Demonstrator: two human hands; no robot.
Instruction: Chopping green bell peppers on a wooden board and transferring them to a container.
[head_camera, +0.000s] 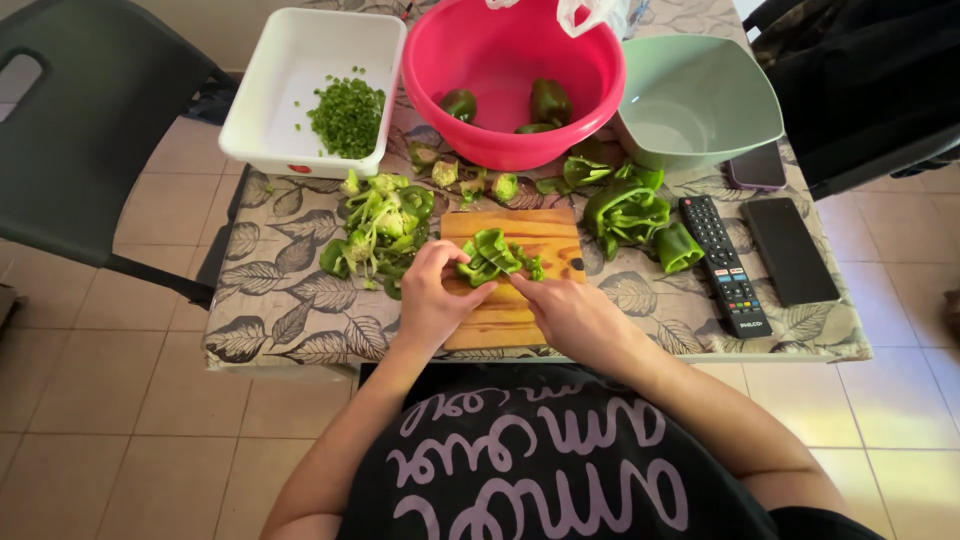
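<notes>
A wooden cutting board (520, 315) lies on the table in front of me with a small heap of green pepper pieces (492, 255) on it. My left hand (430, 300) is curled around the left side of that heap, its thumb and fingers gripping the pieces. From the right, my right hand (572, 318) reaches in with its fingertips against the pieces. Its fingers are curled under, so what they hold is hidden.
Pepper cores and trimmings (378, 230) lie left of the board, cut pepper halves (630, 212) to the right. Behind are a white tub (262, 120) of diced pepper, a pink bowl (500, 150) with whole peppers and a green bowl (745, 95). A remote (725, 265) and two phones (790, 250) lie right.
</notes>
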